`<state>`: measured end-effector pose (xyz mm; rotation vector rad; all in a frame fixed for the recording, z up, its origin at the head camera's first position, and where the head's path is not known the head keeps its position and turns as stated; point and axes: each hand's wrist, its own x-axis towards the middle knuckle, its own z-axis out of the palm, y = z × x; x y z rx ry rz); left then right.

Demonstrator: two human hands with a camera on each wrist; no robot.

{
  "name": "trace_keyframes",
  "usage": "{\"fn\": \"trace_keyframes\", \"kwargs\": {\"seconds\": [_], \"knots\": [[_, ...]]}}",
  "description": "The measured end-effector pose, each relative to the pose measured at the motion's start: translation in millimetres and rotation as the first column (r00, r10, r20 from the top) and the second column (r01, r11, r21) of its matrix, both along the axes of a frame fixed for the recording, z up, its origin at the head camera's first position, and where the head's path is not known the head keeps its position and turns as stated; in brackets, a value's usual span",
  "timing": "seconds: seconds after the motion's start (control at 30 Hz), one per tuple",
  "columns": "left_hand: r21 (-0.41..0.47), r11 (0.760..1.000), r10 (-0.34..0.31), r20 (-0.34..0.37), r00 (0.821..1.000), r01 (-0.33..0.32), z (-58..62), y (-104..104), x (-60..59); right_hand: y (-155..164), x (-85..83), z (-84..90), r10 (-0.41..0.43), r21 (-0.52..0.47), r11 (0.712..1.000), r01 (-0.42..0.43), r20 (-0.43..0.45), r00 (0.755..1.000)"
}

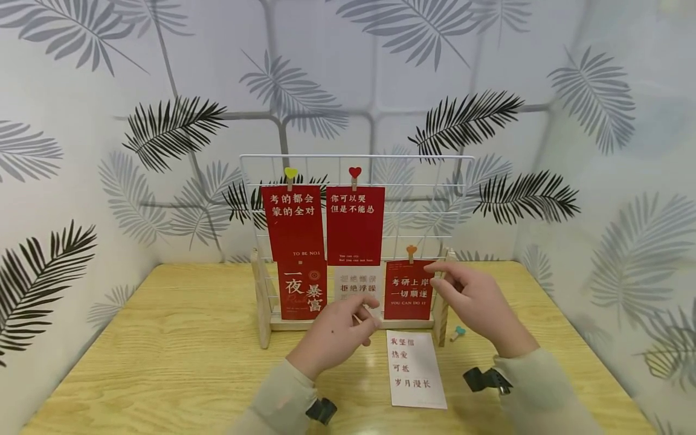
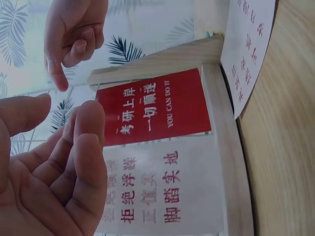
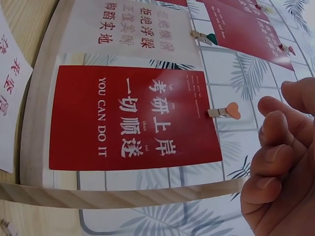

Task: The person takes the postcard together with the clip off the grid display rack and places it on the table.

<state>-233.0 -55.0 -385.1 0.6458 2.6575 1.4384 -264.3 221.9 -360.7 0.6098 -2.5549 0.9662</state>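
The red card is clipped upright on the grid rack, just left of the right hand, nearer than the left hand; both grips are loosely curled, empty.

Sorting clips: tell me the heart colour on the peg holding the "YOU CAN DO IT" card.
Orange heart clip; right wrist view.

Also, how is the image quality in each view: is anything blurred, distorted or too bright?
Head view: even soft light, sharp, slight wide-angle bending at the edges. Left wrist view: rotated sideways; the near left hand is soft, the red card readable. Right wrist view: the red card is sharp, the right hand blurred, the wooden frame curved by the lens.
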Motion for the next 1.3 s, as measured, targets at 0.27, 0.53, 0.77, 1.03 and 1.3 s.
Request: {"fn": "trace_keyframes", "kwargs": {"seconds": [0.27, 0.53, 0.77, 1.03, 1.3], "knots": [[0.003, 1.0, 0.021, -0.012, 1.0, -0.021, 6.1, -11.4, -1.5, -5.0, -1.1, 9.1, 0.021, 0.022, 1.0, -0.02, -0.039, 0.999], [-0.008, 0.999, 0.034, -0.058, 0.998, -0.035, 9.8, -18.1, 0.8, -7.3, -1.1, 20.0, 0.032, 0.061, 0.998, -0.028, -0.061, 0.998], [-0.004, 0.999, 0.052, -0.139, 0.989, -0.054, 14.8, -23.2, -0.6, -11.6, -2.7, 35.2, 0.089, 0.069, 0.994, -0.083, -0.092, 0.992], [-0.036, 0.994, 0.099, -0.173, 0.98, -0.107, 21.3, -22.6, 0.4, -13.1, -3.7, 45.8, 0.099, 0.1, 0.991, -0.086, -0.137, 0.986], [-0.058, 0.988, 0.13, -0.193, 0.973, -0.143, 24.9, -24.9, 0.9, -14.3, -3.6, 51.5, 0.082, 0.1, 0.993, -0.069, -0.132, 0.988]]}}
